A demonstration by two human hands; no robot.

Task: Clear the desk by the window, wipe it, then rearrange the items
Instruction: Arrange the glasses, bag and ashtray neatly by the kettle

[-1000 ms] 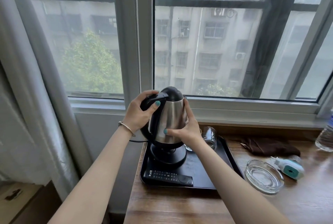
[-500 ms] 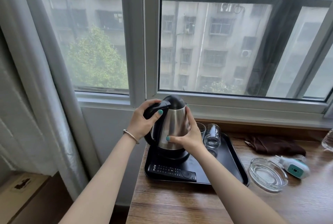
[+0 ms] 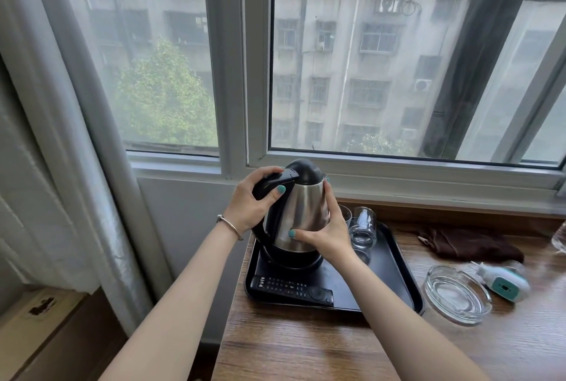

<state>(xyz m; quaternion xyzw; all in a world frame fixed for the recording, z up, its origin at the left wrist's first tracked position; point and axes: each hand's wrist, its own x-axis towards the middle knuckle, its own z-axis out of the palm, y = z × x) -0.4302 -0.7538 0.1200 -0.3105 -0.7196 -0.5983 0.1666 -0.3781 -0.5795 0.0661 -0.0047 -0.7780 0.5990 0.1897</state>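
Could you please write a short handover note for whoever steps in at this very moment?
Left hand grips the kettle handle; right hand cups its steel body. Kettle sits on its base on the black tray, alongside the remote and two glasses. Ashtray, teal plug-in device and brown cloth lie on the desk. Nothing looks cleared yet; clearing, wiping and rearranging remain.

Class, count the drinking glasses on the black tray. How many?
2: one glass at the tray's back, one mostly hidden behind the right hand. More may be hidden.
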